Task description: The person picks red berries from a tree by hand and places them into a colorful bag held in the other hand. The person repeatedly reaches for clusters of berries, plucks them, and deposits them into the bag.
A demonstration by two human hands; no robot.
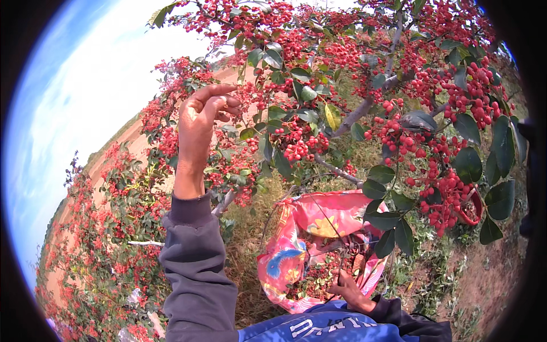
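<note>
My left hand (pixel 205 107) is raised among the branches, its fingers bent and a little apart, with nothing visible in it. Just beyond its fingertips hang clusters of small red berries, like Sichuan pepper (pixel 252 96). Low in front of my body, my right hand (pixel 351 291) is closed around a thin dark handle (pixel 340 273). That handle rises over a basket lined with pink flowered cloth (pixel 282 265). Inside the lining lie picked red berries mixed with green leaves (pixel 314 280). Where the handle's far end attaches is hard to tell.
A grey branch (pixel 354 113) crosses in front of me. Leafy, berry-laden twigs (pixel 440 184) hang over the basket's right side, near a red curved band (pixel 475 209). More berry bushes (pixel 119 222) stand at left. Dry grass and weeds (pixel 427 273) cover the ground.
</note>
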